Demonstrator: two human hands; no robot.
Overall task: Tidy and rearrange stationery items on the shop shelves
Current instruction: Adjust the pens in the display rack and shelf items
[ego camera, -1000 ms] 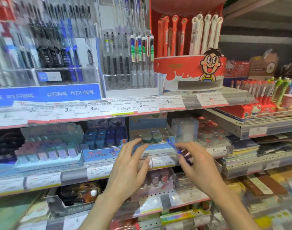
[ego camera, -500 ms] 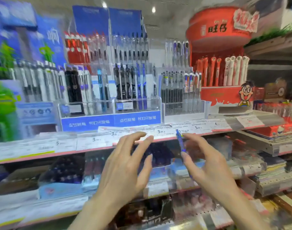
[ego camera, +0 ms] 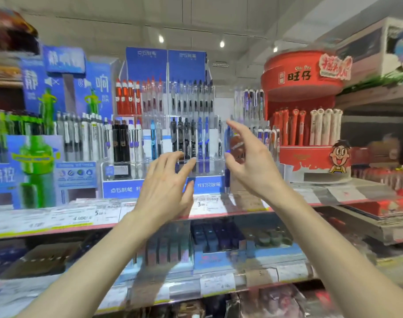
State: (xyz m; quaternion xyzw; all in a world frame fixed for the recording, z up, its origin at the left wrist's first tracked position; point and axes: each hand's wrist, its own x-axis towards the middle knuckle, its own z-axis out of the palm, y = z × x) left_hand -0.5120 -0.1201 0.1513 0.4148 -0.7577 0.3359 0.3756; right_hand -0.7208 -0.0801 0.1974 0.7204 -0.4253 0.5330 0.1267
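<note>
Right hand (ego camera: 253, 164) holds blue pen (ego camera: 228, 143) beside clear rack (ego camera: 209, 166) (pen-filled).

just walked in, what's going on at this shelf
A person stands at a stationery shelf with both hands raised toward the clear pen rack. The right hand pinches a blue pen, roughly upright, beside the rack. The left hand is open and empty, fingers spread just in front of the rack's lower edge.
</note>
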